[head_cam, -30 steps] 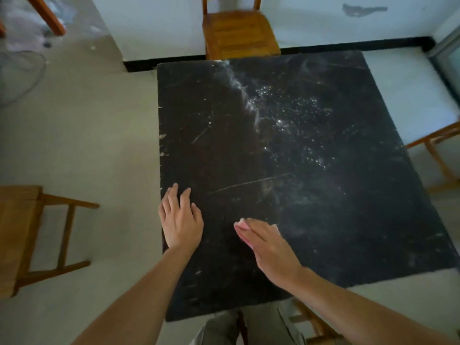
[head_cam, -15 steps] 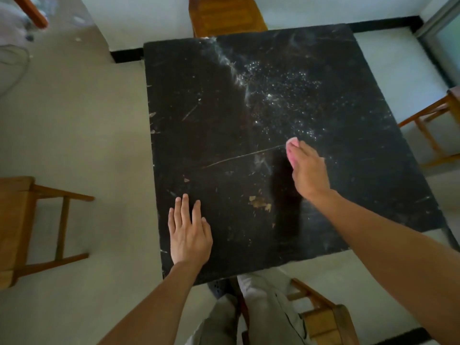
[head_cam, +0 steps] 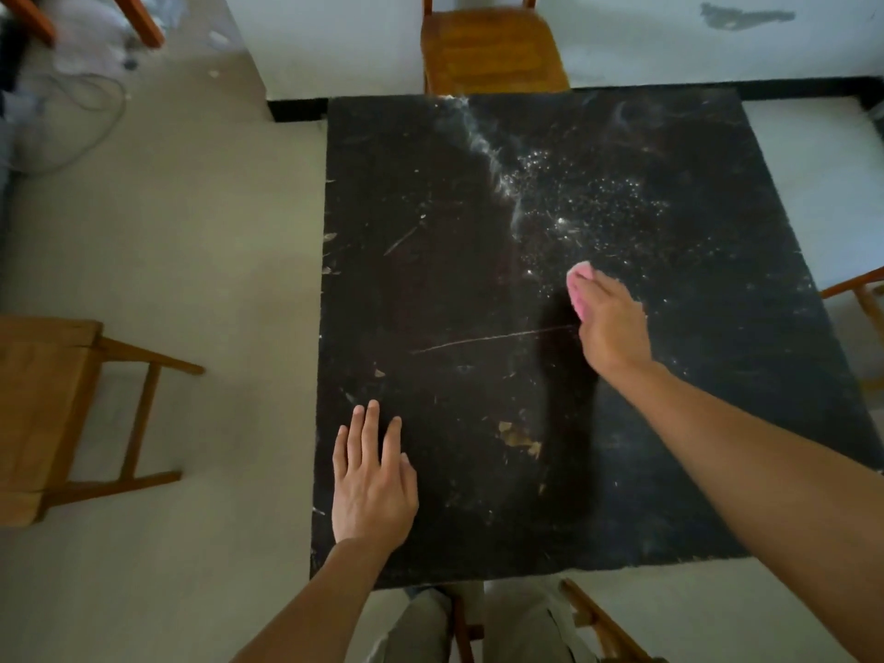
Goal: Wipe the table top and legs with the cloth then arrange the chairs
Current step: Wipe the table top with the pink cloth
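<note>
A black table top is set on a pale floor, with wooden chairs placed at the far edge, the left and the near edge. The left hand is laid flat by the near-left corner, fingers straight, nothing held. The right hand is pressed on a pink cloth at mid-table, fingers together and almost straight; no pinch is seen. White specks are spread just beyond the cloth, so the right hand is judged the nearer.

Hands, pink cloth on dusty table
</note>
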`<state>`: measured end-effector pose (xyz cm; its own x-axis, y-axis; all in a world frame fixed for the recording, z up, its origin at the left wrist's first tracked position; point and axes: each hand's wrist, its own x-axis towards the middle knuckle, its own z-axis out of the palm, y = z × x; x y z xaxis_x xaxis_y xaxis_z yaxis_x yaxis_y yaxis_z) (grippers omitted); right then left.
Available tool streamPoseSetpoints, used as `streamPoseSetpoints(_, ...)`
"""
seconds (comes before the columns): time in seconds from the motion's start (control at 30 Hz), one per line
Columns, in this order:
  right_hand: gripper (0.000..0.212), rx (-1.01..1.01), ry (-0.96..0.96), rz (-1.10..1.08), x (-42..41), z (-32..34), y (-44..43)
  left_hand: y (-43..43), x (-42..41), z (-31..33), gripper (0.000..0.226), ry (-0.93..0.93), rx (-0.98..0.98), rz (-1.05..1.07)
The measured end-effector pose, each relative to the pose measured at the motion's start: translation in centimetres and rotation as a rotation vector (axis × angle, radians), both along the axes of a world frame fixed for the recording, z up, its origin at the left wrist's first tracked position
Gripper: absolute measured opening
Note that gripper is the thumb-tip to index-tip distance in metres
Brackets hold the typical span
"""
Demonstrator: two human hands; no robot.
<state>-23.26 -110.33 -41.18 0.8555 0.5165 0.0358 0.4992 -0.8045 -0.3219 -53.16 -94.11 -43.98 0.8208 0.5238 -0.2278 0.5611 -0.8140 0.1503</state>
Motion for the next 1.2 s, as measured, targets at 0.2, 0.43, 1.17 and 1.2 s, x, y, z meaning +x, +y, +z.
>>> streamPoseSetpoints(0.2, 0.05, 0.006, 0.059, 0.741, -9.4, -2.5, -1.1, 0.2, 1.5, 0.8, 0.051, -0.032, 0.001, 0.019)
streamPoseSetpoints(0.43, 0.054, -0.068, 0.048, 0.2, 10.7, -1.0, 3.5, 3.5, 13.5, 1.9, 0.04, -0.209, 0.025, 0.157)
streamPoseSetpoints(1.17, 0.039, 0.139, -0.01, 0.667, 12.1, -1.8, 8.3, 8.1, 25.3, 0.2, 0.052, -0.056, 0.04, 0.341)
streamPoseSetpoints(1.2, 0.041, 0.095, -0.016, 0.813, 10.3, -2.5, 7.2, 8.1, 25.4, 0.3, 0.053, -0.048, 0.037, 0.342)
